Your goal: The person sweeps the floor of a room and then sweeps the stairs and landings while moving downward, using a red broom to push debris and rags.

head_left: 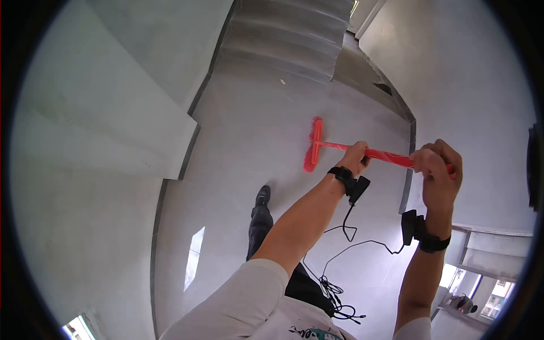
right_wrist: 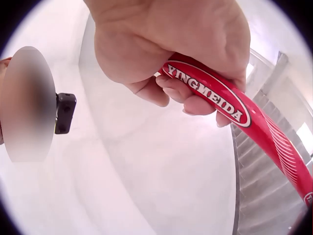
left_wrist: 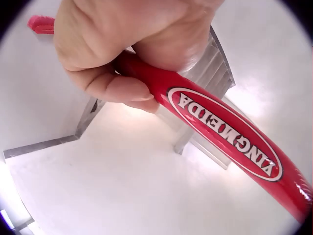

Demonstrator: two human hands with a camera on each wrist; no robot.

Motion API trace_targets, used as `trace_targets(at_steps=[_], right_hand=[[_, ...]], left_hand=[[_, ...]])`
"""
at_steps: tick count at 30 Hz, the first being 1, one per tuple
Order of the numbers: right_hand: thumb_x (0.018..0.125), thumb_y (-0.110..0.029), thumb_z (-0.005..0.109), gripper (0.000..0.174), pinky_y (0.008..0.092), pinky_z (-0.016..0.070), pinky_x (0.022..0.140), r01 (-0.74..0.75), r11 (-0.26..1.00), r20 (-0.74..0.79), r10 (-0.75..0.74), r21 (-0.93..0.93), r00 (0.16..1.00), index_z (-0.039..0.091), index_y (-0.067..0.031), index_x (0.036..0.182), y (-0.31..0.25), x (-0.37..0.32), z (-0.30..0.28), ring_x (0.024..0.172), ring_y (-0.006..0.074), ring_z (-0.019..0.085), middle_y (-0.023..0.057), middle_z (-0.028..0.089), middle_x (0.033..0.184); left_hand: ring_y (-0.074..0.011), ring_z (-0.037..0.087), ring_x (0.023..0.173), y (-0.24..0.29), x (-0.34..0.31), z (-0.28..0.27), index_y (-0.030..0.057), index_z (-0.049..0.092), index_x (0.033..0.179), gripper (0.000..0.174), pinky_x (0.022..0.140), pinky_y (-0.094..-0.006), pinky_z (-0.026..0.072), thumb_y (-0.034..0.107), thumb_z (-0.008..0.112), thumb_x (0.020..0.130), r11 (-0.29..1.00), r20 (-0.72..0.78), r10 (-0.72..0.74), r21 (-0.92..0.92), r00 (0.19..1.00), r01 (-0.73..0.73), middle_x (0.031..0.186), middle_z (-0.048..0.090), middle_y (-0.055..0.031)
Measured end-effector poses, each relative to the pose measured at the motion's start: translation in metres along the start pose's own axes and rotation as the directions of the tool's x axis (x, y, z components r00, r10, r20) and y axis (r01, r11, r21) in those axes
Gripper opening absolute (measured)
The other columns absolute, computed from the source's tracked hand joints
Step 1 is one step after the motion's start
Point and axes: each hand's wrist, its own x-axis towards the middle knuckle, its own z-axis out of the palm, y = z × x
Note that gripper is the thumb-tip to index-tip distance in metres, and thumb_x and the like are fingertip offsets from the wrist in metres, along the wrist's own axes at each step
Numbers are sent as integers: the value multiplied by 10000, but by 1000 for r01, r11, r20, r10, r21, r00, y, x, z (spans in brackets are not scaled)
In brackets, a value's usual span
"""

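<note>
I hold a red broom [head_left: 313,144] with both hands over a grey floor. Its bristle head rests on the floor ahead of me, and its long red handle [head_left: 385,155] runs back toward me. My left hand [head_left: 355,158] grips the handle partway down, fingers curled round it [left_wrist: 117,54]. My right hand [head_left: 436,164] grips the handle near its upper end [right_wrist: 195,63]. A white-rimmed label reading YINGMEIDA shows on the handle [left_wrist: 225,132] [right_wrist: 210,93].
Grey stairs [head_left: 286,37] rise ahead beyond the landing. A white wall [head_left: 96,96] with a corner stands at the left, another wall [head_left: 470,85] at the right. My black shoe [head_left: 262,195] is on the floor. Black cables [head_left: 340,266] hang from the wrist cameras. A window [head_left: 487,294] lies at the lower right.
</note>
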Motion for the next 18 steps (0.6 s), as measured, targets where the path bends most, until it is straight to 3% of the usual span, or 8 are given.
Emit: trace_targets(at_steps=[4,6,9,12,15,17,18], right_hand=[[890,-98,414,258,322,410,598,92,925,-153,-37,368,987,352,-107,640,19,3,-38,498,128,357,8,302,542],[915,-141,425,276,328,414,667,51,867,-235,77,495,969,313,-138,663,37,1,-52,516,135,352,12,292,544],[923,-149,417,280,359,426,747,52,737,-240,151,673,959,314,-137,663,93,-20,-62,553,153,386,15,303,546],[912,-140,423,261,401,453,828,77,647,-216,138,758,967,350,-130,662,139,-44,-63,581,176,438,32,359,559],[872,-69,450,209,444,451,911,46,646,-120,71,762,990,418,-82,667,164,-54,-30,666,187,518,53,457,602],[839,-12,475,175,453,444,939,3,661,-111,121,750,986,466,-39,666,155,-58,-5,711,183,544,65,513,634],[822,13,486,164,453,442,944,4,651,-171,193,759,966,484,-20,662,186,-47,9,725,178,549,69,533,648]], left_hand=[[-138,526,569,16,-33,42,37,493,770,98,479,-239,477,114,538,810,998,-92,51,-34,994,-55,726,516,-51],[-142,534,583,22,-28,34,26,498,780,116,487,-248,487,125,550,813,996,-110,83,-9,991,-84,744,522,-57],[-167,560,585,20,-18,16,-20,504,791,179,476,-292,514,144,562,834,962,-209,255,150,944,-227,757,535,-90],[-184,562,530,19,-8,-4,-44,505,755,205,426,-301,514,132,555,848,885,-289,424,334,858,-325,702,540,-98],[-178,577,571,37,-8,-41,11,532,790,192,492,-312,532,193,540,852,766,-355,587,533,727,-359,708,554,-79],[-215,595,536,55,-22,-51,-41,508,718,272,420,-319,506,192,503,859,718,-325,609,613,723,-330,651,565,-139],[-215,595,536,79,20,-52,-41,508,718,272,420,-319,506,192,503,859,672,-282,624,670,728,-316,651,565,-139]])
